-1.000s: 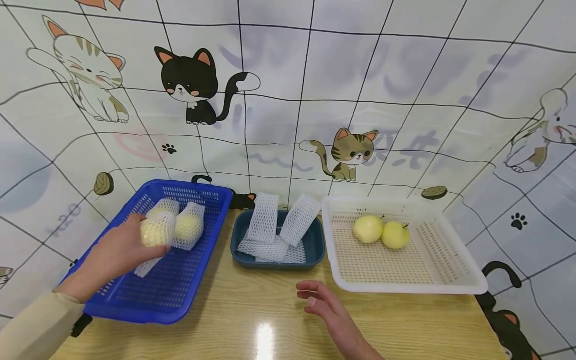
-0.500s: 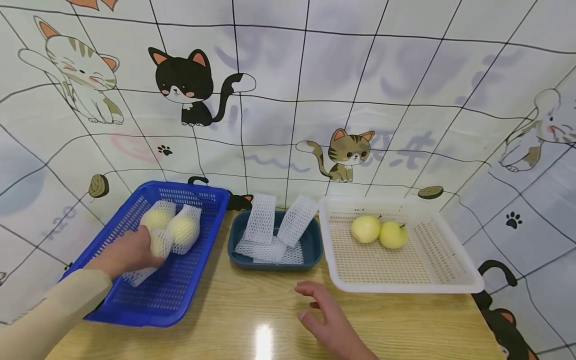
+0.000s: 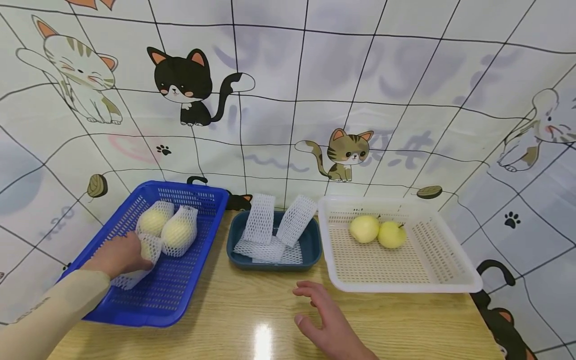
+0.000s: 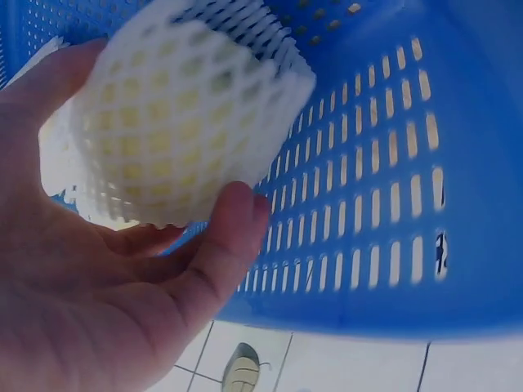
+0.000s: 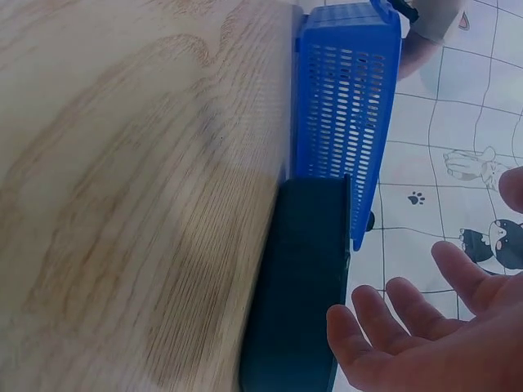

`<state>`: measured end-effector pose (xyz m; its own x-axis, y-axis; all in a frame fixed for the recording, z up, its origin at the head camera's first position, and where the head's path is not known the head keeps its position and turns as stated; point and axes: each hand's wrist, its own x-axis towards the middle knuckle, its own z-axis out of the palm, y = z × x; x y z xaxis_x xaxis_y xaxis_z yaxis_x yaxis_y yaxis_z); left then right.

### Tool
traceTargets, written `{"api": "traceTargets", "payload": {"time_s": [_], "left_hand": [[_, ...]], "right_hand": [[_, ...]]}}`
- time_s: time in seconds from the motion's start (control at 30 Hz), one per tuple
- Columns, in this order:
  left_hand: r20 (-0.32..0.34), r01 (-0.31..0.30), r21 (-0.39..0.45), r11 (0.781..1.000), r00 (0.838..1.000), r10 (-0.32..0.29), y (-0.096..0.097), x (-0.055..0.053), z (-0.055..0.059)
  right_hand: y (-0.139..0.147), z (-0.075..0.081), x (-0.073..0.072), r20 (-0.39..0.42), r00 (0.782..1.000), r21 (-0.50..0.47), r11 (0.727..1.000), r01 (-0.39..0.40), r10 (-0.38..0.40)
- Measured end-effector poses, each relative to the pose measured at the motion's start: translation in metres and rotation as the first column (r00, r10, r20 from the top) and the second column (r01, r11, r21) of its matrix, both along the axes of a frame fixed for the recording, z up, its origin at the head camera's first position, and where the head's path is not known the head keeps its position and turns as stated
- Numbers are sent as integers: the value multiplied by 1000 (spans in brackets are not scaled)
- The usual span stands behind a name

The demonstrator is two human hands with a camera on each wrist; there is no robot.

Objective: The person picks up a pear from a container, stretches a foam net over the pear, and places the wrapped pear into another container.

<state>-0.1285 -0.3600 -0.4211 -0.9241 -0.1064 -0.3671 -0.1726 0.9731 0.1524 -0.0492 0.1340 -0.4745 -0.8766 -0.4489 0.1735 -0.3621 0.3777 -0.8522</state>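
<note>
My left hand [image 3: 118,256] is low in the blue basket [image 3: 150,319], holding a yellow apple in a white foam net [image 3: 151,246]. In the left wrist view, thumb and fingers lie around this netted apple [image 4: 155,122], and the net's loose end points away. Beside it in the basket sit two more netted apples, one behind [image 3: 154,220] and one to the right [image 3: 179,234]. My right hand [image 3: 330,325] hovers over the table in front of the dark teal tray [image 3: 274,266], fingers loosely bent, holding nothing.
Several white foam nets [image 3: 261,220] lie in the teal tray. To its right, a white basket [image 3: 405,287] holds two bare yellow apples [image 3: 364,229]. The wooden table [image 3: 234,310] ends at a wall covering [image 3: 270,125] printed with cats.
My left hand has lowered the netted apple into the blue basket, beside the other two, and shifted slightly toward the near left. The right hand has barely moved.
</note>
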Motion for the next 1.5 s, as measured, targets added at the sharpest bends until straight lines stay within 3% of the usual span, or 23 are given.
{"api": "traceTargets", "payload": {"time_s": [0.17,0.5,0.6,0.73,0.8,0.87,0.93,1.0,1.1,1.17,1.3,1.43,1.5], "left_hand": [[-22,31,-32,999,999,-32,1,2,0],[7,33,2,999,999,-33,0,6,8],[-40,40,-15,999,998,-41,0,6,16],[-196,73,-39,997,977,-79,9,7,34],[-297,94,-51,994,949,-105,20,9,42],[-410,120,-69,990,902,-138,34,13,49],[-535,139,-97,986,828,-169,51,18,55],[-645,156,-128,979,737,-202,70,25,60],[-748,204,-168,964,610,-260,99,33,66],[-777,253,-182,950,555,-297,118,38,68],[-808,350,-188,918,476,-347,153,44,65],[-823,427,-147,892,447,-349,191,50,53],[-822,471,-118,874,447,-352,211,54,43]], "right_hand": [[1,0,0,-5,1000,14,1000,-5,5],[6,6,1,-65,997,32,999,33,-31],[10,8,1,-104,994,29,999,36,-33],[15,12,2,-115,992,28,998,51,-48],[17,15,2,-104,993,31,998,61,-58],[20,16,2,-113,992,44,997,67,-61],[22,18,2,-131,989,54,996,73,-65],[24,20,1,-158,985,60,995,85,-74],[30,24,0,-203,974,51,993,110,-98],[34,27,-1,-233,966,44,991,123,-109],[44,33,0,-314,941,27,989,144,-128],[56,35,-2,-341,921,66,972,224,-189],[62,35,-4,-345,910,109,953,281,-229]]}}
